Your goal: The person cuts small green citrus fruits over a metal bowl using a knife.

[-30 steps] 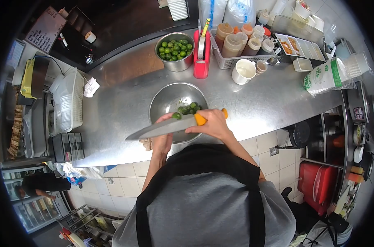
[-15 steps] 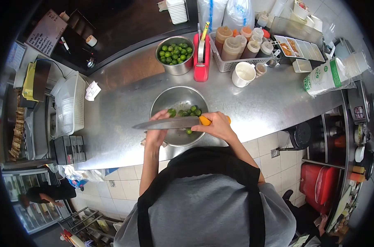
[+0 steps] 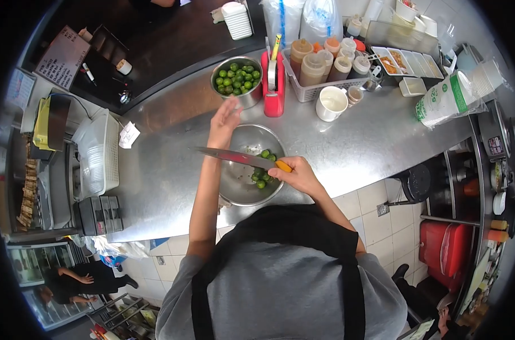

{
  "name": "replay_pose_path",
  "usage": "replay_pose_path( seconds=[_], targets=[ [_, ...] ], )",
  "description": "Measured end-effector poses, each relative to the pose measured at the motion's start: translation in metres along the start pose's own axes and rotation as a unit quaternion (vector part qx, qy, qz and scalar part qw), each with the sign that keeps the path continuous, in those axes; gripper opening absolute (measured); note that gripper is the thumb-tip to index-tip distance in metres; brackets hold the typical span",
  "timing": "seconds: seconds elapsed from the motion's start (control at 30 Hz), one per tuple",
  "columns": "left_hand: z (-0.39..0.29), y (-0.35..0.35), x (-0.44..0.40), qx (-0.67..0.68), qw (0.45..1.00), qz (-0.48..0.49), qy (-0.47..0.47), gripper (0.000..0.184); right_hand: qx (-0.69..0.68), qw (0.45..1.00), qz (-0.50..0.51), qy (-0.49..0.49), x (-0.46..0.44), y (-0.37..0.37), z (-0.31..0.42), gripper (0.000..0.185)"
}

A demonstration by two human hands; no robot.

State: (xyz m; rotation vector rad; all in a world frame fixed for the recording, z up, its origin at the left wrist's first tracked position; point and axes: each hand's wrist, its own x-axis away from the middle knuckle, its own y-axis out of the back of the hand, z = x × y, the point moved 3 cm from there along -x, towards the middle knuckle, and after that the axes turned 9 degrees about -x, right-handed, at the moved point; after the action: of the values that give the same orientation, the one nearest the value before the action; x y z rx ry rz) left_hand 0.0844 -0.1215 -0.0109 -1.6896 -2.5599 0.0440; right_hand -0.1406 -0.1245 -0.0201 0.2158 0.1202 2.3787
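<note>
My right hand (image 3: 302, 177) grips the orange handle of a large knife (image 3: 235, 157). The blade points left across a wide steel bowl (image 3: 236, 195), passing over my left forearm. Inside the bowl several small green limes (image 3: 262, 177) lie towards its right side, with small bits scattered around them. My left hand (image 3: 226, 120) is stretched forward, fingers apart, just short of a steel pot (image 3: 252, 101). That pot is heaped with whole green limes (image 3: 235, 78). I see nothing in the left hand.
Behind the bowl stands a red tape dispenser (image 3: 274, 105), beside a grey basket (image 3: 309, 93) of sauce bottles. A white mug (image 3: 331, 104) is at its front. A plastic basket of lids (image 3: 103, 164) sits left. Another person (image 3: 79, 280) is at lower left.
My left hand has left the bowl and moved forward to the pot; the lime it held is gone from it. The knife has tilted slightly and stays in my right hand.
</note>
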Motion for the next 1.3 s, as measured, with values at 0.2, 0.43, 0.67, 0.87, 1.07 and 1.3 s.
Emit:
replay_pose_path(
  seconds=[0.2,0.43,0.67,0.87,1.07,1.3],
  targets=[
    [0.044,0.012,0.060,-0.508,0.856,0.021,-0.093,0.020,-0.089,0.995,0.002,-0.039,0.000,-0.002,-0.003,0.056],
    [0.061,-0.003,0.078,-0.610,0.785,-0.003,-0.103,0.028,-0.102,0.994,0.014,-0.044,-0.003,-0.005,-0.003,0.056],
    [0.030,0.009,0.091,-0.424,0.902,-0.064,-0.039,0.029,-0.104,0.993,-0.001,-0.051,-0.002,-0.002,-0.004,0.056],
    [0.011,0.003,0.131,0.073,0.988,-0.021,0.132,0.027,0.064,0.997,-0.031,0.033,-0.001,-0.009,0.013,0.056],
    [0.018,-0.009,0.143,0.165,0.980,-0.028,0.108,0.037,0.200,0.967,-0.037,0.152,0.005,-0.019,0.030,0.055],
    [0.010,-0.014,0.144,0.162,0.978,-0.065,0.111,0.028,0.208,0.953,-0.059,0.215,0.006,-0.019,0.038,0.065]
  ],
)
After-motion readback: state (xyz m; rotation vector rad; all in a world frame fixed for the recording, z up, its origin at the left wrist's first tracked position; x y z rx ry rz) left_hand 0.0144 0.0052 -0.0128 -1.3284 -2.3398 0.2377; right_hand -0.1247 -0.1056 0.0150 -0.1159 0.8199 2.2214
